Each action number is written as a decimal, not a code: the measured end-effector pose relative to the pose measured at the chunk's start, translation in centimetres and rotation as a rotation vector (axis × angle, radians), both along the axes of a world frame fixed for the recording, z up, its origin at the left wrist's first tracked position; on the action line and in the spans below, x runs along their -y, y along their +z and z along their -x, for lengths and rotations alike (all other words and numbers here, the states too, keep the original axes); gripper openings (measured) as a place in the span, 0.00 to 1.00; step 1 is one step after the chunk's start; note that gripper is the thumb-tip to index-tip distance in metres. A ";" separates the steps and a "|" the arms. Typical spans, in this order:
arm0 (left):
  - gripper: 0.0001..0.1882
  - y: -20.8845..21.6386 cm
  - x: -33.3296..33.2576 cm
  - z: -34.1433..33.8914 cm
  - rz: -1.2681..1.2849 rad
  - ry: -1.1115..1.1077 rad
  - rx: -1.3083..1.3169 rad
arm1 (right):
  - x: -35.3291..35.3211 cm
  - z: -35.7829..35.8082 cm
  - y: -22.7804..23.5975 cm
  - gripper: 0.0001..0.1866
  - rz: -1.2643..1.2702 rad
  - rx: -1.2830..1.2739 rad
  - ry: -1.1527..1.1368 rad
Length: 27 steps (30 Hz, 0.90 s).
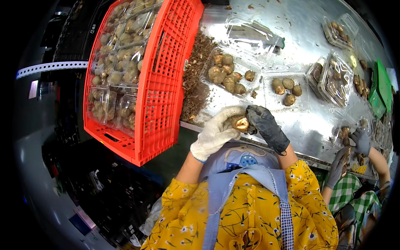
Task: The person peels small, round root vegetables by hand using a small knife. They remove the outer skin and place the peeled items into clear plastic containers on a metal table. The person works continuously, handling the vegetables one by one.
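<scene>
My left hand point(216, 130), in a whitish knit glove, is closed round a small taro point(240, 123) whose pale, brown-edged cut face shows. My right hand point(266, 126), in a dark grey glove, has its fingers curled against the taro's right side; whether a tool is in them is hidden. Just beyond my hands, an open clear plastic box point(254, 85) holds several brown taros point(227, 75). To its right, another clear tray point(306, 102) has several more taros point(288, 86) in it.
A red crate point(160, 83) packed with filled clear boxes stands at left. Brown peelings point(196, 71) lie along the metal table point(300, 133). More boxes point(335, 81) and a green container point(379, 89) are at right, near a co-worker's gloved hands point(360, 141).
</scene>
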<state>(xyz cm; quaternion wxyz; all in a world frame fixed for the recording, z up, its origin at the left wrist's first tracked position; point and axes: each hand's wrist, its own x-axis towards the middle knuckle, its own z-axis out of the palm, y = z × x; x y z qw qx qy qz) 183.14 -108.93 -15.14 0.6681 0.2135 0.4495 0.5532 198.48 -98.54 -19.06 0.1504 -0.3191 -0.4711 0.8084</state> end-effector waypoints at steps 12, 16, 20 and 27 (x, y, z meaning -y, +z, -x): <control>0.27 -0.8 -1.4 -1.0 -0.215 0.090 -1.225 | 0.9 0.2 -0.8 0.07 -0.299 0.169 0.077; 0.27 -1.0 -1.3 -1.0 -0.148 0.200 -0.866 | 1.3 0.1 -2.4 0.08 -0.287 0.102 -0.006; 0.28 0.0 -2.1 -1.1 0.033 0.352 -0.043 | 1.6 -0.5 -3.6 0.09 -0.519 0.241 0.104; 0.25 -0.7 -2.2 -0.9 0.093 0.320 -0.152 | 2.0 -2.0 -4.3 0.17 -0.600 0.137 0.051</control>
